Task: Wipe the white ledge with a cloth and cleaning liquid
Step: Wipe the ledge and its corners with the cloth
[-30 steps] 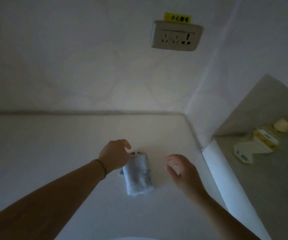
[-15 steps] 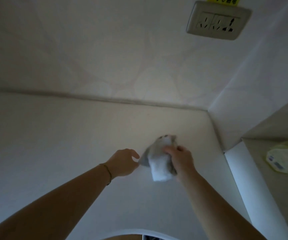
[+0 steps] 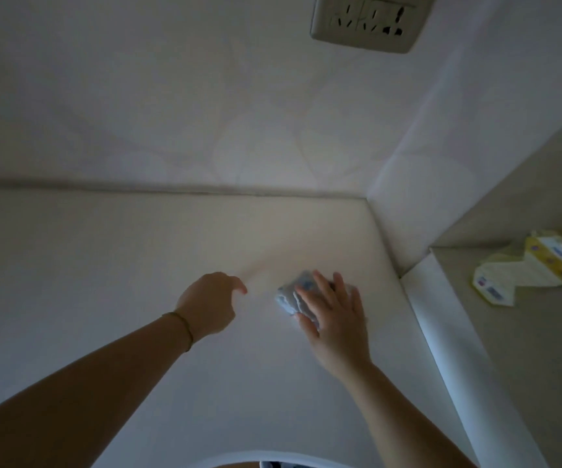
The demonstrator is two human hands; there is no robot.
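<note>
Ledge (image 3: 104, 265): right hand (image 3: 335, 315) flat on cloth (image 3: 288, 297); left hand (image 3: 207, 304) loosely curled, empty; bottle (image 3: 526, 268) aside.

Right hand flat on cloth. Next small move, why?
Probably slide the cloth with the right hand toward the back wall: straight fingers press it flat on the ledge, bare surface lies ahead, and the left hand sits apart to its left.

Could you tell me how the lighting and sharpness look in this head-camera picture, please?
Head view: dim and underexposed overall, with a paler warm patch on the ledge beyond the cloth and no glare; head view: wide-angle distortion tilts the socket and splays the wall corner; head view: the right hand and cloth look slightly soft, and the bottle label is unreadable.
</note>
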